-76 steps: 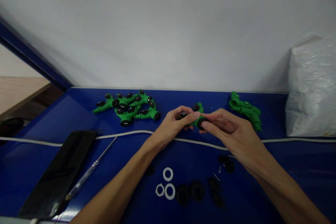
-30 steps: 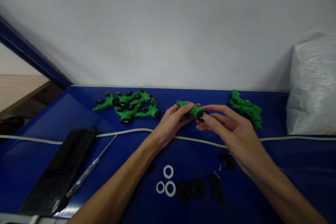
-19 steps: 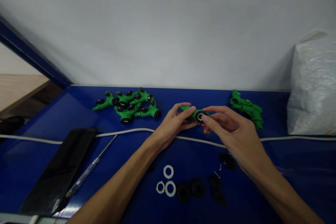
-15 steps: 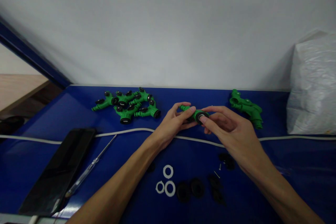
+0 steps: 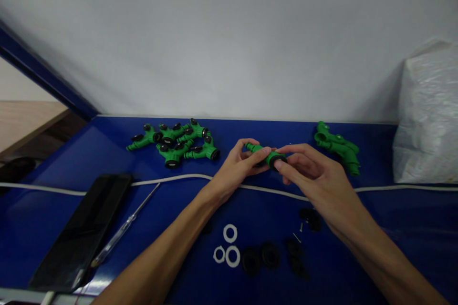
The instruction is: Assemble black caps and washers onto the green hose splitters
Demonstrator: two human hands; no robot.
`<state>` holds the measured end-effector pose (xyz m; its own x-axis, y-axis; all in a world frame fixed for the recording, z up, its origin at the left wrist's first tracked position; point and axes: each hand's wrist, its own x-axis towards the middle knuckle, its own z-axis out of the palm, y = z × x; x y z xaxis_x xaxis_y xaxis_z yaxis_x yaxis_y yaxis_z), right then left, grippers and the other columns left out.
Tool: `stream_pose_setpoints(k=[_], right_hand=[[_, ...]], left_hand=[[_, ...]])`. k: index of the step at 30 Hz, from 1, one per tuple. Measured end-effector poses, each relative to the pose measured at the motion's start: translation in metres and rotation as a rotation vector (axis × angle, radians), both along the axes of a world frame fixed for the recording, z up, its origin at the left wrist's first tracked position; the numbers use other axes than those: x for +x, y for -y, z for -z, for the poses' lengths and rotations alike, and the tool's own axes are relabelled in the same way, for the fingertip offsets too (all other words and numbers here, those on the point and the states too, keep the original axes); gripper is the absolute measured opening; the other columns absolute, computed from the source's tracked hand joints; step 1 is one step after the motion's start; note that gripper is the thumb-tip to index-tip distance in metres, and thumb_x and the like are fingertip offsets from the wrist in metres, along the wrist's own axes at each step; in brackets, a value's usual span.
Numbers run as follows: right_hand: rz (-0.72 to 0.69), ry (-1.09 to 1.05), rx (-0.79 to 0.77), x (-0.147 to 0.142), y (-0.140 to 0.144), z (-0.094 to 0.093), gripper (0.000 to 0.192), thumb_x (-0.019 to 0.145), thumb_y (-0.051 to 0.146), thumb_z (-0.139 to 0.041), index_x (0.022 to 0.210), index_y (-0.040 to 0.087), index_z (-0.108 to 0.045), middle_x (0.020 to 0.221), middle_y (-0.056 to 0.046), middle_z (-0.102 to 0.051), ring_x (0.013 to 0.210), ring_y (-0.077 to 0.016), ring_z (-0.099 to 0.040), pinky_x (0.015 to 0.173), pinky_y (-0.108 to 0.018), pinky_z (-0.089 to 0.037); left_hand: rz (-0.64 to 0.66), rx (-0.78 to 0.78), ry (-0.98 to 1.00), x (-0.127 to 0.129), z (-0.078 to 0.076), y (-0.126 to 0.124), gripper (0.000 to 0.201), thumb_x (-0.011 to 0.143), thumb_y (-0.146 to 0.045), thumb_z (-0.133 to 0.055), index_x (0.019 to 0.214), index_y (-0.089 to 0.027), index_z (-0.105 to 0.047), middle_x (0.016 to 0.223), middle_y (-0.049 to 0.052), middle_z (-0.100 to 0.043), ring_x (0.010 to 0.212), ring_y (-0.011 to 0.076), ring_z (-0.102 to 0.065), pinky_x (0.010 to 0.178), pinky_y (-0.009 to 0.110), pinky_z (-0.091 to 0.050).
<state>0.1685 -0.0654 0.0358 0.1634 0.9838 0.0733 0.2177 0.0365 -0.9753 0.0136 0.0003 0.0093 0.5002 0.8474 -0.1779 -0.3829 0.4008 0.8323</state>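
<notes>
Between my two hands is a green hose splitter (image 5: 265,153) with a black collar on its right end. My left hand (image 5: 240,164) is closed around the green body, thumb on top. The thumb of my right hand (image 5: 310,171) presses at the mouth of the black collar, and its fingers curl behind it. Three white rings (image 5: 233,256) lie on the table below, next to black round collars (image 5: 270,255). Small screws (image 5: 301,227) and black parts (image 5: 310,219) lie under my right wrist.
Several green splitters with black valves (image 5: 172,153) stand at the back left, bare green bodies (image 5: 338,145) at the back right. A white cable (image 5: 186,177) crosses the blue table. A phone (image 5: 84,228), a screwdriver (image 5: 121,231) and a plastic bag (image 5: 427,119) flank the sides.
Both hands stay on the splitter. My right thumb has shifted slightly at the collar's mouth, and the view has moved a little.
</notes>
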Motion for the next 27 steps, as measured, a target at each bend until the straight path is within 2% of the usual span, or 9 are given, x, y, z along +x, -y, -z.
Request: stream_pose_setpoints(k=[6,9,11,14,16,18,22,27], right_hand=[[-0.067,-0.082,-0.058,-0.005,0.003,-0.002,0.032,0.088,0.041,-0.074,0.112,0.024,-0.061,0.069,0.003,-0.073,0.062,-0.0135,-0.069,0.062,-0.024,-0.056],[-0.067,-0.120,-0.020,-0.007,0.003,-0.003,0.030,0.088,0.039,-0.075,0.112,0.024,-0.064,0.081,0.000,-0.077,0.071,-0.0150,-0.074,0.071,-0.026,-0.060],[-0.055,-0.121,0.020,-0.007,0.003,-0.002,0.026,0.088,0.037,-0.075,0.110,0.025,-0.068,0.087,-0.001,-0.078,0.075,-0.0147,-0.074,0.074,-0.026,-0.061],[-0.031,-0.089,0.068,-0.006,0.001,-0.002,0.024,0.087,0.036,-0.075,0.109,0.026,-0.072,0.088,0.000,-0.077,0.076,-0.0138,-0.073,0.077,-0.026,-0.061],[-0.014,-0.061,0.086,-0.004,0.000,-0.001,0.024,0.087,0.036,-0.076,0.109,0.026,-0.073,0.086,0.001,-0.076,0.076,-0.0132,-0.073,0.077,-0.025,-0.061],[0.007,-0.031,0.098,-0.002,-0.001,0.000,0.025,0.088,0.037,-0.075,0.110,0.027,-0.073,0.083,0.002,-0.075,0.074,-0.0131,-0.072,0.076,-0.025,-0.061],[0.056,0.015,0.123,0.000,-0.002,0.002,0.030,0.086,0.039,-0.076,0.112,0.027,-0.070,0.083,0.001,-0.074,0.074,-0.0142,-0.071,0.075,-0.026,-0.061],[0.081,-0.005,0.139,0.000,-0.003,0.002,0.030,0.082,0.041,-0.080,0.104,0.025,-0.067,0.084,0.001,-0.073,0.075,-0.0150,-0.071,0.073,-0.027,-0.061]], left_hand=[[-0.011,-0.013,-0.017,-0.003,0.000,-0.003,0.038,0.075,-0.034,-0.085,0.095,-0.019,-0.056,0.113,0.007,-0.072,0.096,0.0165,-0.067,0.085,0.032,-0.052],[0.000,0.057,0.017,-0.005,0.000,-0.005,0.030,0.078,-0.034,-0.082,0.079,-0.016,-0.058,0.123,0.008,-0.070,0.107,0.0186,-0.066,0.094,0.033,-0.049],[-0.011,0.095,0.024,-0.005,0.000,-0.006,0.029,0.079,-0.032,-0.082,0.073,-0.015,-0.059,0.122,0.008,-0.070,0.111,0.0190,-0.064,0.100,0.033,-0.046],[-0.030,0.082,0.015,-0.004,0.002,-0.006,0.025,0.078,-0.031,-0.083,0.090,-0.017,-0.067,0.111,0.006,-0.073,0.107,0.0188,-0.065,0.102,0.036,-0.045],[-0.009,0.080,0.010,-0.004,0.005,-0.007,0.036,0.080,-0.031,-0.082,0.110,-0.018,-0.068,0.108,0.006,-0.074,0.105,0.0195,-0.066,0.104,0.039,-0.044],[0.029,0.100,0.004,-0.004,0.008,-0.008,0.044,0.081,-0.029,-0.080,0.121,-0.018,-0.067,0.111,0.008,-0.075,0.110,0.0213,-0.066,0.109,0.041,-0.041],[0.081,0.146,0.010,-0.005,0.010,-0.009,0.048,0.080,-0.024,-0.080,0.126,-0.019,-0.068,0.123,0.011,-0.074,0.123,0.0265,-0.062,0.113,0.042,-0.036],[0.101,0.178,0.043,-0.004,0.007,-0.008,0.045,0.075,-0.025,-0.084,0.118,-0.017,-0.073,0.125,0.012,-0.073,0.127,0.0290,-0.061,0.114,0.041,-0.036]])
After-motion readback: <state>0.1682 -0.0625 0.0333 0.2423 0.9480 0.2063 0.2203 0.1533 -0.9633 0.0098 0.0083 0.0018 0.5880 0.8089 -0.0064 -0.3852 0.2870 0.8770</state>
